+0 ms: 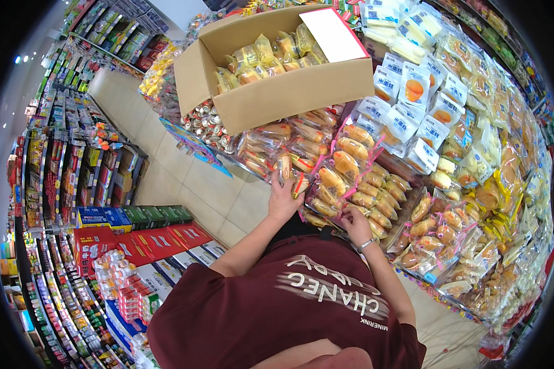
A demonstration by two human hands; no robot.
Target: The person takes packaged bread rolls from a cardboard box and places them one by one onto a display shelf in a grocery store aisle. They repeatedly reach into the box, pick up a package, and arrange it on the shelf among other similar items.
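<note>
My left hand (284, 198) is closed around small wrapped pastries: one packet (284, 167) points upward and another packet (300, 185) with red and yellow print lies by the fingers. Just beyond are more clear-wrapped pastries (307, 131) in the display. My right hand (356, 224) rests with bent fingers at the near edge of the stand, beside bagged long bread rolls (333, 181) with pink edging and rows of small wrapped buns (379, 200). Whether its fingertips grip a bag there cannot be made out.
An open cardboard box (300, 94) holding yellow-wrapped cakes sits atop the display. White cake packets (413, 87) and bagged breads (443, 230) fill the right side. Red cartons (152, 242) are stacked at left, near store shelves (74, 161) and the tiled floor (203, 198).
</note>
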